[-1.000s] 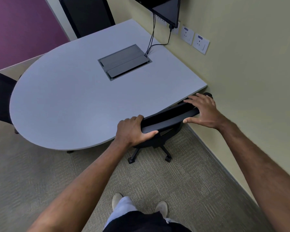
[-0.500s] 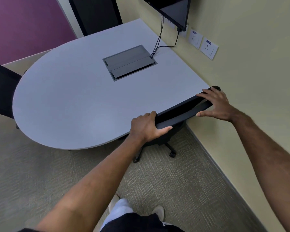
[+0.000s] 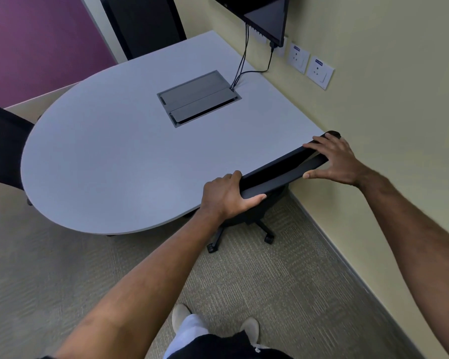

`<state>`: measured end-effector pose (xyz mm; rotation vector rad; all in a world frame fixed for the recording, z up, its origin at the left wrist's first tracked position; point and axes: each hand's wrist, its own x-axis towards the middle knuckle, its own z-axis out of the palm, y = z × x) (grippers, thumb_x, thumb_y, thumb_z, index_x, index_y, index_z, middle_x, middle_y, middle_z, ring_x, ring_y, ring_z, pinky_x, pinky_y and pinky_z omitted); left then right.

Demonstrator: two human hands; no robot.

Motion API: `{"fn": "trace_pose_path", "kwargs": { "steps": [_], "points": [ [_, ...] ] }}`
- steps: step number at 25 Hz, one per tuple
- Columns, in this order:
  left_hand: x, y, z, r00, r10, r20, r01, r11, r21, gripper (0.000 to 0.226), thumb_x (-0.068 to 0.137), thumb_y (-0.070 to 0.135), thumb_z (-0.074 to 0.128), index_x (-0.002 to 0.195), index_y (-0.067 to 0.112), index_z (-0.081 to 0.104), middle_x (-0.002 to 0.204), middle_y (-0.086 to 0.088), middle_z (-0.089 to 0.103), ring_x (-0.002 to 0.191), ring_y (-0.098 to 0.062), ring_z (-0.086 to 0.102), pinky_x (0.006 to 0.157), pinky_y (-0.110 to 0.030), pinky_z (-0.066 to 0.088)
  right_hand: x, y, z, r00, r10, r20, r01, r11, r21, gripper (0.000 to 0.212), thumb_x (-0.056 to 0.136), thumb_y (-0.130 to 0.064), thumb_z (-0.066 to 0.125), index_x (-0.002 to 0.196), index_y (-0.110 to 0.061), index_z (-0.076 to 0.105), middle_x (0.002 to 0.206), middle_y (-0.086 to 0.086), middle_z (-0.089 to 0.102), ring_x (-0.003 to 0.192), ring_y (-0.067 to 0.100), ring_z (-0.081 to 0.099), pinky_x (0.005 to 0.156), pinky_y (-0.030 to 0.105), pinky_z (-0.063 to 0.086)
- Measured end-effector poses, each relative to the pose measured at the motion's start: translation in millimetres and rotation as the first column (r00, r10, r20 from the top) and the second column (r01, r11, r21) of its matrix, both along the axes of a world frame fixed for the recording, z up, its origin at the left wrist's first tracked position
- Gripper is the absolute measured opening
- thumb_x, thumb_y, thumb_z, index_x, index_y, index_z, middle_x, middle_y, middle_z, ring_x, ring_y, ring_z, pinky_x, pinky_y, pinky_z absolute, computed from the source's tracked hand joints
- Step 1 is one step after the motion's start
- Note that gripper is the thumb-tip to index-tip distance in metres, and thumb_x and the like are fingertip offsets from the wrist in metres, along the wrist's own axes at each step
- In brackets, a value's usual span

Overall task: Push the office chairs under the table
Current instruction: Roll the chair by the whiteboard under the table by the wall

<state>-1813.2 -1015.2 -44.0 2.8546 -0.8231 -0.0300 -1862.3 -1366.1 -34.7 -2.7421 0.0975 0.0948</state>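
Chair-pushing is at its last stretch for this office chair (image 3: pixel 278 174): the left hand (image 3: pixel 224 196) clenches the near end of its backrest top, fingers (image 3: pixel 233 176) curled over the far edge, while the right hand (image 3: pixel 333 159) grips the other end, thumb underneath. The backrest's long axis runs from one hand to the other, along the counter (image 3: pixel 114 156) edge — seat facing away, already beneath it. Next, I judge, comes a short shove, then letting go — two more chairs wait beyond.
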Motion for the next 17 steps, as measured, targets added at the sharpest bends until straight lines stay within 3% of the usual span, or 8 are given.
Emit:
{"fn": "trace_pose_path", "kwargs": {
  "steps": [7,17],
  "points": [
    [-0.4,0.9,-5.5,1.000,0.004,0.010,-0.004,1.000,0.008,0.099,0.072,0.105,0.023,0.116,0.024,0.060,0.097,0.005,0.071,0.082,-0.022,0.068,0.071,-0.037,0.057,-11.5,6.0,-4.8,0.999,-0.043,-0.021,0.043,0.999,-0.015,0.119,0.062,-0.101,0.046,0.163,-0.037,0.038,0.176,0.003,0.024,0.165,0.027,0.008,0.132,0.058,0.001],
    [-11.0,6.8,-2.5,0.996,-0.062,-0.069,0.059,0.997,-0.039,0.098,0.074,0.099,0.028,0.133,0.026,0.056,0.120,0.005,0.071,0.100,-0.023,0.069,0.084,-0.043,0.059,-27.3,58.3,-4.5,0.988,-0.150,-0.038,0.146,0.985,-0.096,0.154,0.054,-0.117,0.023,0.170,-0.015,0.018,0.179,0.010,0.011,0.166,0.028,0.004,0.134,0.054,-0.002]
  ]
}}
